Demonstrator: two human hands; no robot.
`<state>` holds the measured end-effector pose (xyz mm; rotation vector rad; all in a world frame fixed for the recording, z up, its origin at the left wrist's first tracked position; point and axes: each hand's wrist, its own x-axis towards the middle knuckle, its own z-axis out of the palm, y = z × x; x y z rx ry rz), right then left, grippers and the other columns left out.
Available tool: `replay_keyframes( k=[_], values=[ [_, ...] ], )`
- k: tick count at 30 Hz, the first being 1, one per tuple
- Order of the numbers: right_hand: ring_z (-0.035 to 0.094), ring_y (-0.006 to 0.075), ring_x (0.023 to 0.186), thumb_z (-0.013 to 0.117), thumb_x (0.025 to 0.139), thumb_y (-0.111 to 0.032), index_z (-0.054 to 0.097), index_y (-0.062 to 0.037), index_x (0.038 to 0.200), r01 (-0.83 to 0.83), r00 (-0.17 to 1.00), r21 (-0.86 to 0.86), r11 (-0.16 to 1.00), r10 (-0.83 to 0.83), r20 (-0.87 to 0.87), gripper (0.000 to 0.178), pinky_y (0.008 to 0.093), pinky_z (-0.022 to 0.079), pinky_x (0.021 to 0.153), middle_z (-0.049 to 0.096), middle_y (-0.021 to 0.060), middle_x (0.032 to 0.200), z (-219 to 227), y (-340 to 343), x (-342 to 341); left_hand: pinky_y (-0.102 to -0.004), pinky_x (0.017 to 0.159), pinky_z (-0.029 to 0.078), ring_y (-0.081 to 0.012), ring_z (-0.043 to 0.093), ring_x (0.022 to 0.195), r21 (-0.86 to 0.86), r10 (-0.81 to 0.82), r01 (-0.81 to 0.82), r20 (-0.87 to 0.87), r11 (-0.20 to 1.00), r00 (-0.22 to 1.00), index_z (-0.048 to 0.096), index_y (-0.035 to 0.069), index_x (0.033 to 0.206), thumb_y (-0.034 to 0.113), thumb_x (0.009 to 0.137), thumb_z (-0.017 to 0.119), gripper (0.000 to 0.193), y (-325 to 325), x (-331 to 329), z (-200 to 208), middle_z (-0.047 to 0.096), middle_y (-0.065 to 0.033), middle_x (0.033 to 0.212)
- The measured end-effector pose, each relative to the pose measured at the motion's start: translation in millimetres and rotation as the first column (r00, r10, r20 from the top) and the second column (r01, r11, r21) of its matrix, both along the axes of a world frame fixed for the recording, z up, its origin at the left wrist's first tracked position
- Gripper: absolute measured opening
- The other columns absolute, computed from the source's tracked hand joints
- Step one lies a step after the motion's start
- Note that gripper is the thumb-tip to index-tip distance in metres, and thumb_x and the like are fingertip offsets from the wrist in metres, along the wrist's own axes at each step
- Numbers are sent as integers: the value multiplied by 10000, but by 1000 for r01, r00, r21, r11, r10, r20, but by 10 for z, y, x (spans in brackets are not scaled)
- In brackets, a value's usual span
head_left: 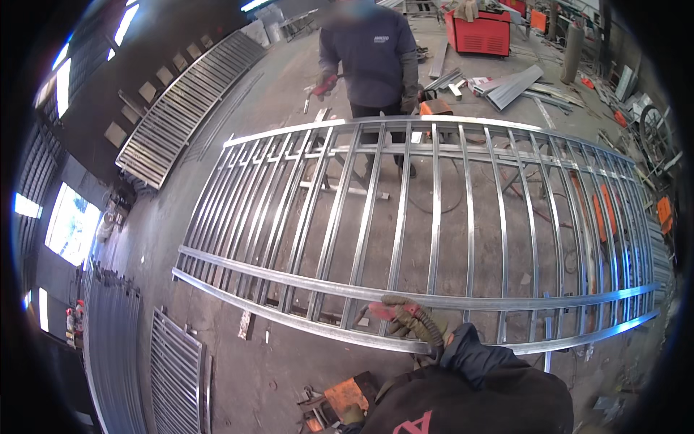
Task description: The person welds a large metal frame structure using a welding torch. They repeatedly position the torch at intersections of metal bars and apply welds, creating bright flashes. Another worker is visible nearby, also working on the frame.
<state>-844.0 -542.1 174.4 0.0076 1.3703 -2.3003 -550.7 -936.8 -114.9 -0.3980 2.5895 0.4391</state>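
The metal panel (pixel 435 217) is lying roughly flat between the person and a co-worker (pixel 370 61), its long rails running from left to right and its many bars spanning from the near side to the far side. Two parallel rails are edging the near side, with a narrow gap between them.

The gloved right hand (pixel 415 324) is positioned over these near rails, about midway along the panel. Its fingers are curling around a red-handled tool (pixel 390 312); the tool's narrow end is pointing left over the gap. Contact between that end and the metal is possible, but the view is too small to confirm it. The right forearm, in a dark sleeve (pixel 466 349), is reaching in from the lower edge.

The gloved left hand (pixel 352 414) is showing only partly at the lower edge, just beside an orange box (pixel 348 394). Whether its fingers are spread or pressed together cannot be told.

The co-worker is standing at the far side, holding a red-handled torch (pixel 324 87) clear of the panel. A red machine (pixel 481 32) is standing behind, with loose metal profiles (pixel 515 87) lying near it. A second barred panel (pixel 173 119) is standing along the left, and a smaller one (pixel 177 372) is lying at lower left beside a stack of long grey profiles (pixel 114 347).
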Motion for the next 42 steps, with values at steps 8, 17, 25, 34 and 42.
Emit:
replay_keyframes(
  k=[8,17,25,34,42],
  values=[
    [716,105,916,594,1144,-539,554,-165,1630,-21,1000,17,1000,21,-23,615,274,590,791,755,59,1080,128,-92,130,-576,936,573,-455,702,1156,12,-30,30,-33,999,999,743,84,1117,336,938,812,316,-9,-439,-173,715,-266,1216],
    [695,127,1022,554,1178,-453,477,-170,1669,-79,992,67,995,85,-91,572,310,599,871,731,94,1189,246,-181,299,-572,934,573,-451,701,1157,30,-15,17,-61,999,998,744,86,1127,330,938,810,316,-70,-415,-209,717,-257,1215],
    [719,117,954,607,1158,-468,527,-113,1652,-47,982,223,974,86,-166,614,297,608,826,757,70,1289,280,-523,627,-569,932,572,-446,700,1158,32,1,1,-61,999,998,744,87,1135,325,937,809,316,-227,60,-203,719,-250,1213],
    [696,126,964,637,1133,-505,502,-144,1658,-52,988,-13,999,50,-145,651,288,582,806,725,49,1326,178,-615,1080,-566,930,572,-441,700,1159,61,17,-15,-44,998,999,744,89,1145,319,937,808,317,-235,748,-173,721,-241,1212],
    [674,103,952,603,1158,-468,538,-137,1625,2,992,166,986,19,-128,576,293,571,794,732,33,1301,550,-617,1302,-563,929,571,-437,699,1160,34,25,-24,-28,999,999,744,91,1154,314,936,807,318,-132,647,-56,723,-233,1210]
  ],
)
